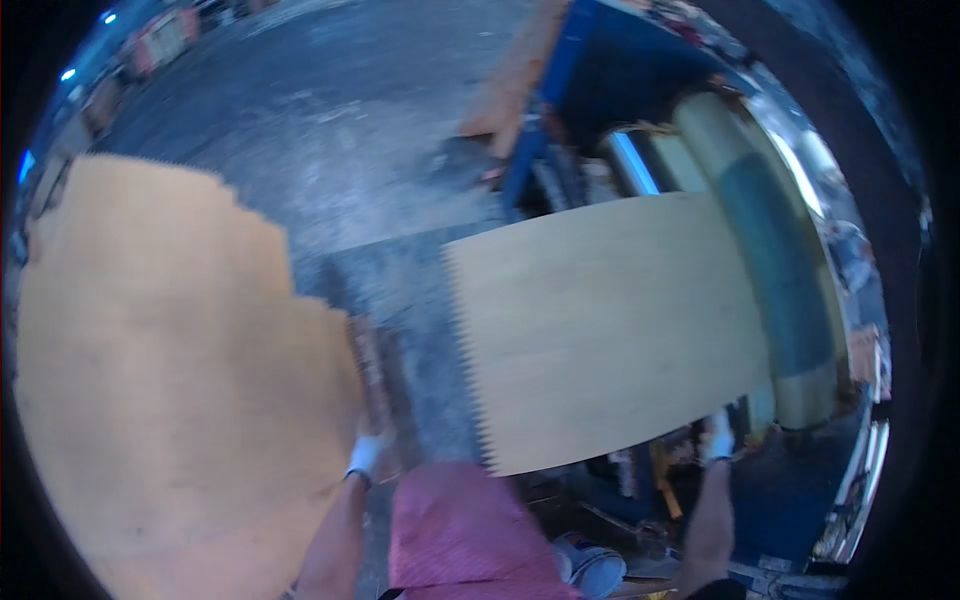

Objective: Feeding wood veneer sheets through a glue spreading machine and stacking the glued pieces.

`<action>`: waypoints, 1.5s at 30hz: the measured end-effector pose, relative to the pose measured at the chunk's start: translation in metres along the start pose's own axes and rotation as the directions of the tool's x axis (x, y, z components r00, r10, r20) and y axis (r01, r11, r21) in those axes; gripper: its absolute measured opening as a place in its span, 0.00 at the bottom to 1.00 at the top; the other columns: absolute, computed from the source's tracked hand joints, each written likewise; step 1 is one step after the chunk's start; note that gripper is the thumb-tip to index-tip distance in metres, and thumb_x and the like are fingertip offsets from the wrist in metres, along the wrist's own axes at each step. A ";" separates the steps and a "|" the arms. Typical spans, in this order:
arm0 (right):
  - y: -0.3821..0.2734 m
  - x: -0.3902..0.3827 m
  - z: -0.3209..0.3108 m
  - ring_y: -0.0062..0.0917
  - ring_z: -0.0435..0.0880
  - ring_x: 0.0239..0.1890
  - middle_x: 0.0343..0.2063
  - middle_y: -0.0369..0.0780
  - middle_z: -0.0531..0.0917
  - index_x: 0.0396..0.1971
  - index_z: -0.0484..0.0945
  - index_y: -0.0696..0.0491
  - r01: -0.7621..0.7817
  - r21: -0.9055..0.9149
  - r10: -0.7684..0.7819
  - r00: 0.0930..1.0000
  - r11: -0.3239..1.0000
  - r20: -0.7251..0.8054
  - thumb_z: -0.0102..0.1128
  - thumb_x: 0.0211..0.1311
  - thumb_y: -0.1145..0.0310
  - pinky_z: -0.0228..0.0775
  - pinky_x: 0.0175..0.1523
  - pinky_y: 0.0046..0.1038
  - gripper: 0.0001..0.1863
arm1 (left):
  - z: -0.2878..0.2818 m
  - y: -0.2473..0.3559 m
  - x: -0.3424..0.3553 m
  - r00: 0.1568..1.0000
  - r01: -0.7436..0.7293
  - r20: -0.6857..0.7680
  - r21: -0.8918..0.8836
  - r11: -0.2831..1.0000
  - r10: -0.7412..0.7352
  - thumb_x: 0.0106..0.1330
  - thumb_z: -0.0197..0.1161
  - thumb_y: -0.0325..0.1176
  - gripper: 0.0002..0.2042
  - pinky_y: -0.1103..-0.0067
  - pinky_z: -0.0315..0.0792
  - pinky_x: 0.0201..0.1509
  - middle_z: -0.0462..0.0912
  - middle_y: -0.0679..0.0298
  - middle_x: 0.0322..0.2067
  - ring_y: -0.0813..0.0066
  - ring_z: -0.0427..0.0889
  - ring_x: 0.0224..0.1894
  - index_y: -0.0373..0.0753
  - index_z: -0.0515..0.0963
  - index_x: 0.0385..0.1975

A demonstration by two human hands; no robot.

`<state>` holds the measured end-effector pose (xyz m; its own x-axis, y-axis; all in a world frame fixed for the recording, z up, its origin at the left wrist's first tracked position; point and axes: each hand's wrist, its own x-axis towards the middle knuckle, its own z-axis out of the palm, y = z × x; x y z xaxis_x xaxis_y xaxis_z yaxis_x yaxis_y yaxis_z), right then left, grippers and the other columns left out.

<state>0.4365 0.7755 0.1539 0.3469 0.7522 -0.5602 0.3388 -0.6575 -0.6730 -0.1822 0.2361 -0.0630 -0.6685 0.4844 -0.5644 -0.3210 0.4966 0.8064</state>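
Observation:
A pale wood veneer sheet [600, 330] with a saw-toothed left edge lies level on the right, its right end against a long roller [775, 250] with a dark middle band. My right hand [718, 438], in a white glove, is at the sheet's near edge close to the roller; its fingers are blurred and partly hidden there. To the left lies a large stack of tan veneer sheets [180, 370] with ragged, stepped edges. My left hand [367, 455], also white-gloved, is beside the stack's right edge. Its fingers are smeared, so whether it grips a sheet is unclear.
A blue machine frame [545, 110] rises behind the veneer sheet. A pinkish-red cloth covering [465, 535] is directly before me, with a white bucket [592, 565] to its right. Grey concrete floor [330, 130] stretches away at the back; a brown board [515, 80] leans by the frame.

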 end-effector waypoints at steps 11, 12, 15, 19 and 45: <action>0.110 -0.150 0.208 0.34 0.79 0.50 0.50 0.37 0.79 0.56 0.71 0.46 -0.406 0.713 0.056 0.886 0.572 0.460 0.50 0.68 0.50 0.76 0.51 0.43 0.22 | 0.109 0.086 -0.033 0.969 0.083 0.190 0.350 0.933 -0.158 0.55 0.70 0.43 0.48 0.71 0.67 0.63 0.70 0.54 0.59 0.63 0.72 0.58 0.42 0.47 0.72; 0.118 -0.171 0.210 0.32 0.81 0.45 0.47 0.38 0.81 0.52 0.72 0.47 -0.390 0.768 -0.001 0.892 0.508 0.453 0.53 0.66 0.60 0.78 0.43 0.40 0.17 | 0.134 0.141 -0.054 0.913 -0.035 0.355 0.560 0.828 -0.202 0.53 0.71 0.47 0.50 0.67 0.65 0.65 0.67 0.51 0.62 0.57 0.72 0.60 0.42 0.46 0.72; 0.067 -0.281 0.264 0.32 0.83 0.36 0.37 0.38 0.84 0.43 0.80 0.58 0.367 0.318 -0.473 0.792 0.874 0.386 0.57 0.61 0.71 0.76 0.40 0.34 0.12 | 0.123 0.138 -0.074 0.802 -0.425 0.584 0.706 0.566 -0.126 0.51 0.72 0.50 0.50 0.64 0.64 0.66 0.65 0.49 0.63 0.50 0.69 0.62 0.41 0.48 0.71; -0.057 -0.376 0.392 0.47 0.81 0.38 0.31 0.51 0.82 0.34 0.82 0.54 0.899 -0.052 -0.707 0.377 0.435 0.599 0.54 0.59 0.56 0.73 0.44 0.43 0.16 | 0.099 0.181 -0.080 0.983 -0.135 0.018 0.740 0.659 0.181 0.48 0.70 0.38 0.44 0.60 0.72 0.54 0.77 0.44 0.49 0.46 0.78 0.51 0.35 0.55 0.67; 0.035 -0.246 0.131 0.36 0.79 0.53 0.45 0.50 0.80 0.46 0.76 0.56 0.300 -0.908 -0.286 0.933 0.291 0.217 0.50 0.57 0.58 0.67 0.57 0.39 0.21 | -0.489 0.068 -0.128 0.697 0.562 -0.514 0.825 0.064 0.500 0.73 0.45 0.43 0.22 0.61 0.69 0.61 0.75 0.54 0.57 0.60 0.73 0.60 0.41 0.68 0.62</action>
<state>0.2483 0.5735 0.2045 0.0374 0.8995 -0.4354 0.9972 -0.0054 0.0745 -0.4468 -0.1439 0.1506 -0.9713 0.2156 0.1004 0.1569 0.8980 -0.4110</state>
